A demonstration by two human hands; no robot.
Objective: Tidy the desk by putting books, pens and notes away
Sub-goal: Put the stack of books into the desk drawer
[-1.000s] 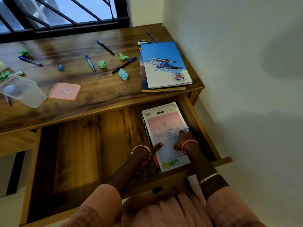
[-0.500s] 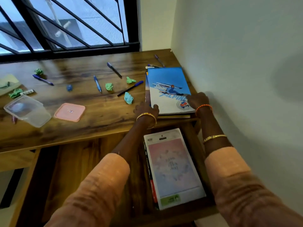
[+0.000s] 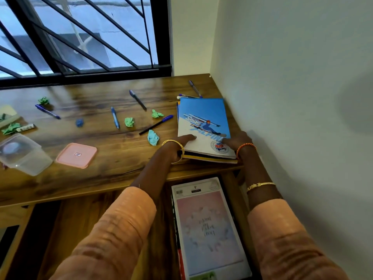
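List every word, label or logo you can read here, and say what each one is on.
"ALPIN", partly covered by the right hand: blue skiing book.
Slanted word above it and round emblem: too blurred to read.
Script title, upside down: pink book in the drawer, unreadable; its barcode and black label too small.
Small mark on the pink lid: unreadable.

- Our left hand (image 3: 177, 145), centre frame, reaches forward, thumb laid flat on top, fingers tucked out of sight beneath.
- Our right hand (image 3: 237, 141), just right of it, curls its fingers downward.
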